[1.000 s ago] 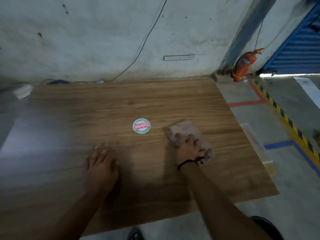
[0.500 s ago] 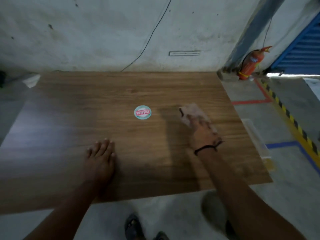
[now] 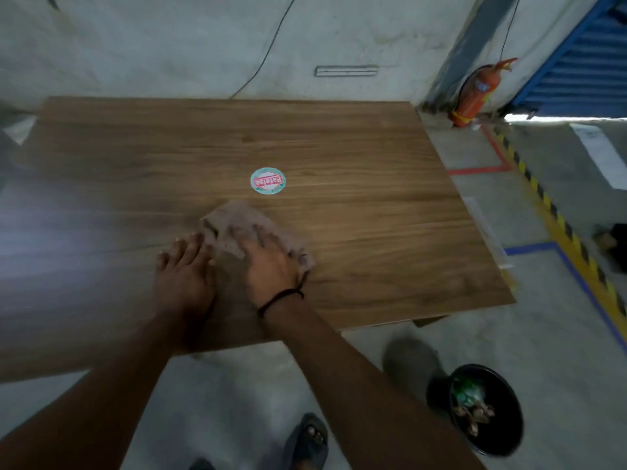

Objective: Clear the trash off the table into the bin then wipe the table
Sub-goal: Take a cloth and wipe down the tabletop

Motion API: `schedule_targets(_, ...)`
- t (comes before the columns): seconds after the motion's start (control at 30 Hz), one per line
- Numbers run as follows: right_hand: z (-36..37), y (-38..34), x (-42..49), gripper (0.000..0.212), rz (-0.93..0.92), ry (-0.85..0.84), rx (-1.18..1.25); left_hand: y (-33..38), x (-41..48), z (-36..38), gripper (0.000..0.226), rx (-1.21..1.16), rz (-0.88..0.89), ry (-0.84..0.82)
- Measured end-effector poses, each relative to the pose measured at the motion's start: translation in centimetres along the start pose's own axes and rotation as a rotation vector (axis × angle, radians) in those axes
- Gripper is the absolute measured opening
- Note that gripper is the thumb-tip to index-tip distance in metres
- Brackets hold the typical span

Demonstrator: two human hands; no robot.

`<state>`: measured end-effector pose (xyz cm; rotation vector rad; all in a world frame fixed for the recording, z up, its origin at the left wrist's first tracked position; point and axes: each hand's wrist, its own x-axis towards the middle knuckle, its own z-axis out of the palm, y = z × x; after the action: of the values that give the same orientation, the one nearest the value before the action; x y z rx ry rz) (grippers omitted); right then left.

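My right hand [image 3: 269, 266] presses flat on a crumpled brownish cloth [image 3: 237, 222] on the wooden table [image 3: 373, 232], just below a round teal and red sticker [image 3: 267, 180]. Beside it, my left hand [image 3: 185, 276] rests flat on the tabletop with fingers spread, its fingertips touching the cloth's left edge. A black bin [image 3: 485, 407] holding wrappers stands on the floor at the lower right.
A red fire extinguisher [image 3: 475, 93] leans in the back right corner. Yellow-black hazard tape [image 3: 556, 218] and blue tape run along the floor to the right. My sandalled foot [image 3: 310, 439] is below the table's near edge. A wall backs the table.
My right hand has swept the cloth leftward from the right of the sticker to below it, next to my left hand. The view has tilted down, bringing the bin into sight.
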<state>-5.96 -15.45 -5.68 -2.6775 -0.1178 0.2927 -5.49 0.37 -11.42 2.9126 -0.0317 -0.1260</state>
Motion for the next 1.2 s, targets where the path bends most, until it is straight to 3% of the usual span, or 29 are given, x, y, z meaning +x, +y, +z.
schedule_targets(0.07,-1.9,2.9,-0.4,0.069,0.054,0.159,-0.045,0.0,-0.2,0.0,0.063,-0.005,-0.007,-0.003)
schedule_targets(0.13,-4.5,7.5,-0.6,0.076,0.243,0.259,-0.123,-0.1,-0.3,0.0,0.061,-0.017,0.010,0.011)
schedule_targets(0.2,-6.2,12.7,-1.3,0.073,0.460,0.246,-0.152,-0.5,-0.3,0.0,0.056,-0.104,-0.002,0.033)
schedule_targets(0.27,-6.5,16.4,-2.6,0.065,0.600,0.198,-0.124,-1.0,-0.4,-1.0,0.052,-0.351,-0.040,0.072)
schedule_targets(0.37,-4.0,16.1,-3.9,0.056,0.745,0.117,-0.198,-3.1,-1.5,-3.0,0.046,-0.610,-0.011,0.099)
schedule_targets(0.53,2.7,2.4,-3.8,0.048,0.535,0.056,-0.242,-10.7,-5.5,-3.2,0.050,-0.233,0.195,0.155)
schedule_targets(0.67,4.5,-6.1,-4.1,0.046,0.297,-0.025,-0.115,-16.5,-6.1,-2.6,0.055,-0.044,0.174,0.171)
schedule_targets(0.77,0.8,-3.5,-4.5,0.059,0.437,0.107,-0.103,-17.7,-6.7,-3.5,0.048,-0.047,0.199,0.219)
schedule_targets(0.87,-3.6,5.2,-5.5,0.064,0.664,0.316,-0.202,-17.7,-7.8,-3.7,0.046,-0.094,0.195,0.224)
schedule_targets(0.93,-5.2,11.5,-6.1,0.067,0.763,0.326,-0.136,-17.7,-7.9,-3.6,0.043,-0.132,0.145,0.195)
schedule_targets(1.0,-5.4,15.3,-7.2,0.066,0.796,0.226,-0.114,-17.6,-7.8,-3.6,0.042,-0.127,0.077,0.182)
schedule_targets(1.1,-2.4,13.4,-7.4,0.056,0.878,0.151,-0.174,-17.6,-7.6,-3.7,0.042,-0.092,0.032,0.168)
schedule_targets(1.2,2.6,3.7,-6.5,0.049,0.767,0.082,-0.219,-17.5,-7.8,-3.8,0.040,-0.076,0.009,0.141)
